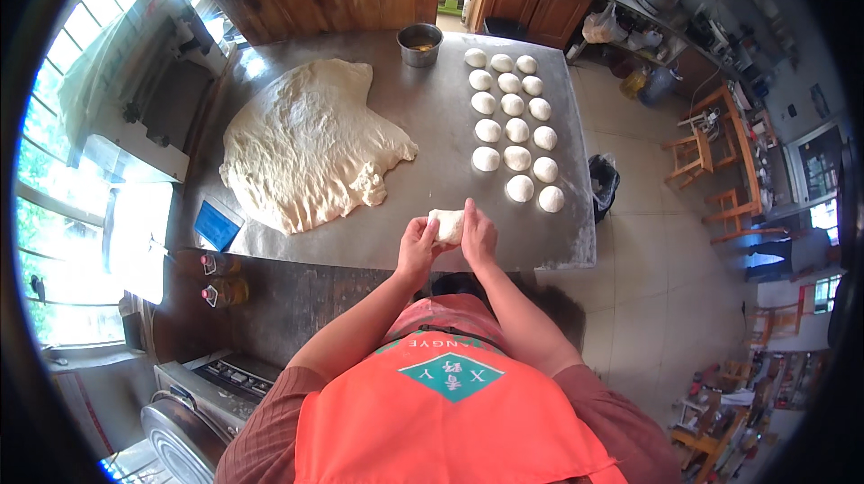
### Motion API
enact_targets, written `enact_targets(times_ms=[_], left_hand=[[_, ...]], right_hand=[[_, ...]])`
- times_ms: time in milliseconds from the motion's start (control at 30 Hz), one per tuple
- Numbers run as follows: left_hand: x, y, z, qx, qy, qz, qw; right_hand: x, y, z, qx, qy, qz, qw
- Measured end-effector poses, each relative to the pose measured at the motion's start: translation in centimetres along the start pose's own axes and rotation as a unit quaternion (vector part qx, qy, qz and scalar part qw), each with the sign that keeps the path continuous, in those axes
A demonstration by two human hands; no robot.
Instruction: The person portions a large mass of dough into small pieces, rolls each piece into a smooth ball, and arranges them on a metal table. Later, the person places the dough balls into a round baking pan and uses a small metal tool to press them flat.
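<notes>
Between both hands, over the table's near edge, I hold a small piece of dough [447,226]. My left hand [418,244] grips its left side, thumb on top and fingers curled under. My right hand [478,234] presses the other side, its thumb pointing away from me. A large, spread-out mass of raw dough [310,140] lies on the metal-topped table [445,113] to the left, with a ragged right edge. On the right, several round dough balls [517,158] stand apart from each other in three uneven columns.
A metal pot [420,45] with something yellowish inside stands at the far edge. A blue dough scraper [217,225] lies at the near left corner. Bottles of yellow liquid [226,292] sit below that side. A lined bin [603,184] stands beside the right edge; wooden chairs [692,153] are farther right.
</notes>
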State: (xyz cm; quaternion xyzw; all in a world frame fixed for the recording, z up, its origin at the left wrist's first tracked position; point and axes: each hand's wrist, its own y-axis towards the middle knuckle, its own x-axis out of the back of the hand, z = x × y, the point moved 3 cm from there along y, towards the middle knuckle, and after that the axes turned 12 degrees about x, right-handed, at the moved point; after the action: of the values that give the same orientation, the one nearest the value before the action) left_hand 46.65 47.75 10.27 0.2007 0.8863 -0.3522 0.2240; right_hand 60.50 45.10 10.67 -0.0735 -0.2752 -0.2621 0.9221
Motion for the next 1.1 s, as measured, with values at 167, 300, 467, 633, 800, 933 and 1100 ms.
enact_targets(times_ms=[167, 300, 467, 633, 800, 933, 1100], left_hand=[[1.0, -1.2, -2.8, 0.209, -0.218, 0.033, 0.953], [-2.1, -4.9, -7.2, 0.072, -0.101, 0.113, 0.986], [-3.9, -7.2, -10.9, -0.108, 0.066, 0.186, 0.974], [-4.1, -6.8, -13.2, -0.166, 0.176, 0.039, 0.969], [-5.9, -8.5, -14.5, -0.461, 0.506, -0.025, 0.728], [-6.1, -9.6, -14.1, -0.326, 0.306, 0.12, 0.887], [-3.9, -6.8, -13.9, -0.29, 0.233, 0.092, 0.924]], right_hand=[[2.0, -1.7, 8.1, 0.415, -0.143, 0.014, 0.899], [3.0, -2.9, 12.6, 0.448, -0.007, -0.002, 0.894], [3.9, 2.8, 13.2, 0.127, 0.136, 0.175, 0.967], [1.8, 1.9, 14.2, 0.012, 0.539, 0.092, 0.837], [0.3, -1.9, 14.1, -0.151, 0.586, 0.01, 0.796], [2.8, -1.7, 14.5, 0.067, 0.284, 0.002, 0.956], [2.7, -3.3, 19.2, 0.384, 0.21, 0.01, 0.899]])
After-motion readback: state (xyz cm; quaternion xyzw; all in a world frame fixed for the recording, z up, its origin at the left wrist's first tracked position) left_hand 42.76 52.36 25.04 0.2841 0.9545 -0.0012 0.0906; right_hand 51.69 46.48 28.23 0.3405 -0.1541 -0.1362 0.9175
